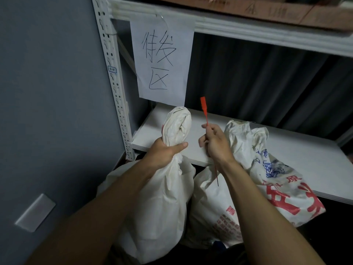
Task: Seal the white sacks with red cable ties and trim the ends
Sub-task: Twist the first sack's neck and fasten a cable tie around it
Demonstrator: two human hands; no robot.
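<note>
My left hand (165,152) grips the gathered neck of a plain white sack (162,197), and the bunched top sticks up above my fist. My right hand (214,142) pinches a red cable tie (204,109) to the right of that neck. The tie's flat head points up and its thin tail hangs below my wrist. A second white sack (215,211) with red print stands beside the first. A third sack (267,169) with blue and red print leans on the shelf edge, its top loose.
A white metal rack has a bare shelf board (286,150) behind the sacks. A handwritten paper sign (162,60) hangs from the upper shelf, where cardboard boxes (267,10) sit. A grey wall (47,92) closes the left side.
</note>
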